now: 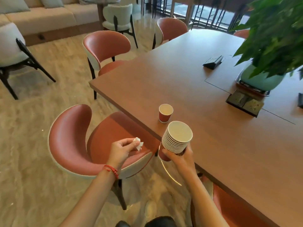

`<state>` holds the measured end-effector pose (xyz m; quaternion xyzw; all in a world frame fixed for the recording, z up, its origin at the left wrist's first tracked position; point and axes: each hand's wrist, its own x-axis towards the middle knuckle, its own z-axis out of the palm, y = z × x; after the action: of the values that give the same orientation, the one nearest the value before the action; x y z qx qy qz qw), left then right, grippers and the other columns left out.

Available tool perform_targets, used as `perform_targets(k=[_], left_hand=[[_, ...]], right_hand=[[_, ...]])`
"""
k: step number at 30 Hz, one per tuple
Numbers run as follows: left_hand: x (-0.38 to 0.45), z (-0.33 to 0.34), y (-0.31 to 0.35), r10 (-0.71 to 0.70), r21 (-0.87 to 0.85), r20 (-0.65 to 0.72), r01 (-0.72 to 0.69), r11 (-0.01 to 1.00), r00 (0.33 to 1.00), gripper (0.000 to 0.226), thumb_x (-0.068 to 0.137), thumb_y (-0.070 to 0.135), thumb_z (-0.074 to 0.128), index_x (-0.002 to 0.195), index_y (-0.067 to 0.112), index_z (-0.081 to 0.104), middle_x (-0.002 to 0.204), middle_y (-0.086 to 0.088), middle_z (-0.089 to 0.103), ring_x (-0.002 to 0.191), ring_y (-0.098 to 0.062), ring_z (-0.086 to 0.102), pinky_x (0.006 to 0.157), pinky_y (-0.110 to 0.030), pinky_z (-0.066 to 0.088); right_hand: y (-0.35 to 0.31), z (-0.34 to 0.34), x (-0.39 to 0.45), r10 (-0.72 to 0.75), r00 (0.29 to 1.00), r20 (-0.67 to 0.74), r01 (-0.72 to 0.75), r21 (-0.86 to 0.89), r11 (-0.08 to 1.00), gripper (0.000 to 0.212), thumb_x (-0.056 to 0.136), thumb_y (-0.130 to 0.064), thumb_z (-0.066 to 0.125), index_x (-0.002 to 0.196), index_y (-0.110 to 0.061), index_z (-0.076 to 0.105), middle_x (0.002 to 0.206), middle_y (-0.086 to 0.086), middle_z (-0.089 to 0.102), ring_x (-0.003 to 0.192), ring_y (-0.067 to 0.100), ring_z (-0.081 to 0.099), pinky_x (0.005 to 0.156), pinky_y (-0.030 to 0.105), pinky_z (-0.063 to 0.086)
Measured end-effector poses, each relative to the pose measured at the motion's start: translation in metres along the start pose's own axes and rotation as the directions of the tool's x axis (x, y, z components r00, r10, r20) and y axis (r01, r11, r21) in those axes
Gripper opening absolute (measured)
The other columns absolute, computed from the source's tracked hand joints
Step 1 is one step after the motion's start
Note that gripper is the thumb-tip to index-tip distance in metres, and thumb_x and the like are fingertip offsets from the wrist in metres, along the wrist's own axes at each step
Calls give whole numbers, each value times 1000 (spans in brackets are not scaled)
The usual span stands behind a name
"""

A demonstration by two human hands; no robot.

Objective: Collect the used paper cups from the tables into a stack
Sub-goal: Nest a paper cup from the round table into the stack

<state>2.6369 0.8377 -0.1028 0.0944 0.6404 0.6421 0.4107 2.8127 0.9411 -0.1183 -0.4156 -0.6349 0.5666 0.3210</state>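
A long wooden bench [205, 89] with a brown matte top runs from the lower right toward the far windows, its near corner jutting out over a pale marbled floor [54, 89]. Near that corner stands 1 red paper cup [165, 113], upright and open-mouthed, close to the bench edge. Just in front of it the right hand [180, 158] grips a stack of cups [177, 137] from below, fingers curled round the red base, the stack tilted so its white rims fan toward the camera, held over the bench edge and apart from the single cup. The left hand [121, 149] hovers over the seat of a red chair [78, 141], its fingers pinching a crumpled white tissue [138, 143]; a red bracelet [112, 170] circles the wrist. Farther along the bench sit a mint-green pot [260, 79] holding a leafy plant [275, 33], a black socket box [245, 104] set into the top, and a small dark sign stand [213, 61]. 2 more red chairs line the left side, and beyond them are cream chairs and a beige sofa [45, 18]
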Motion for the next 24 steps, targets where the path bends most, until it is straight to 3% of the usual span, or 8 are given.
perform_targets(k=[7,9,13,18,24], left_hand=[[51,33,39,-2,-10,-20,2,1000,1000,5,77,5,70,82,5,69,66,-4,73,61,-13,70,52,-18,54],[67,39,43,-9,-6,-13,9,1000,1000,3,78,4,69,81,5,69,64,-2,73,59,-11,69,51,-17,53],[103,44,51,-32,-3,13,32,999,999,2,80,2,67,80,4,68,64,-2,72,58,-11,68,53,-17,54],[146,46,60,-74,18,39,73,997,996,1,79,3,68,79,4,69,64,1,72,58,-11,68,53,-18,54],[181,43,57,-139,7,17,139,990,990,1,79,3,68,80,4,69,64,-2,73,57,-11,67,51,-16,52]], right_hand=[[-32,-11,84,-29,1000,11,29,69,997,64,66,-5,82,108,-36,45,109,-17,55,94,-16,57,68,4,47],[-33,-8,103,-23,1000,-11,23,61,998,64,65,-7,83,108,-38,46,108,-16,58,97,-12,58,70,12,51],[-34,2,146,-25,997,-73,27,36,999,64,63,-9,85,107,-36,47,110,-10,60,106,12,58,89,38,50],[-28,17,193,10,986,-164,-12,-15,1000,64,62,-14,87,102,-42,47,102,-21,59,97,-2,58,81,27,49],[-11,32,225,54,981,-188,-67,-60,996,65,61,-11,87,103,-38,46,102,-20,58,95,1,58,80,24,48]])
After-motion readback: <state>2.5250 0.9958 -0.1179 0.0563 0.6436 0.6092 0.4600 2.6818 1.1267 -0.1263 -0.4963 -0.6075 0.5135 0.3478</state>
